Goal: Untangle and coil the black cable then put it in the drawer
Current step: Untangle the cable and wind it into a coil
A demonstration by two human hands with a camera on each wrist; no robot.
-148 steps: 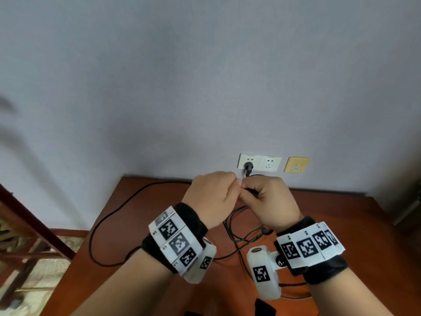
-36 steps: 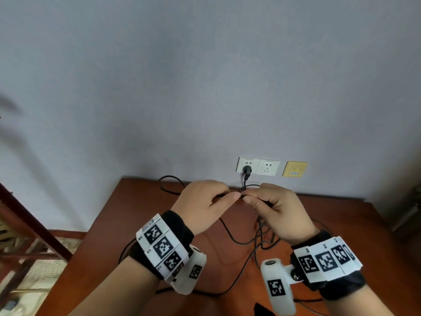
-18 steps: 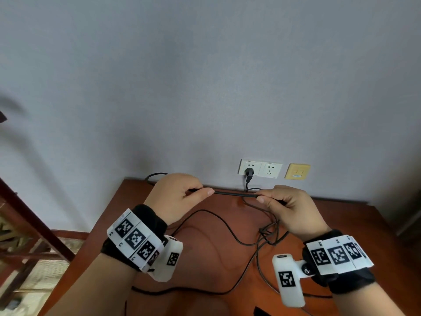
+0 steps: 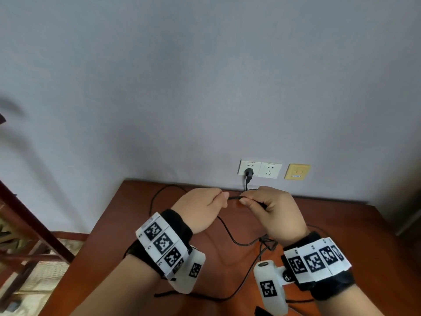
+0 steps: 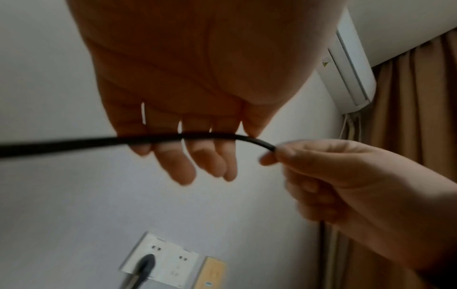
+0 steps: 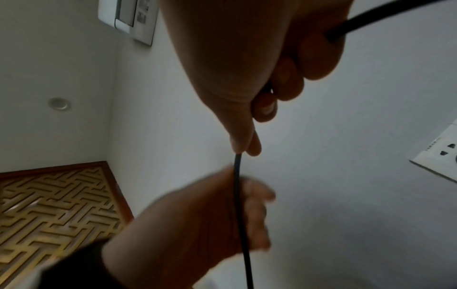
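Observation:
The thin black cable (image 4: pixel 233 198) spans a short gap between my two hands, above the back of the red-brown table (image 4: pixel 141 224). My left hand (image 4: pixel 224 198) pinches it with thumb and forefinger. In the left wrist view the cable (image 5: pixel 74 141) crosses my left hand (image 5: pixel 245 133) at the base of its other, straighter fingers (image 5: pixel 183 166). My right hand (image 4: pixel 245 199) pinches the cable at its fingertips (image 6: pixel 245 150) and curls round a further stretch. More cable lies in loops on the table, with a tangle (image 4: pixel 266 241) under my right wrist. No drawer is in view.
A black plug (image 4: pixel 248 173) sits in the white wall socket (image 4: pixel 259 168) just behind my hands, beside a yellow wall plate (image 4: pixel 297 171). The wall stands close behind the table. A dark wooden frame (image 4: pixel 27 224) stands left of the table over patterned flooring.
Half a second ago my hands were apart with a long taut stretch of cable between them. My left hand has since come back right, close to the right hand.

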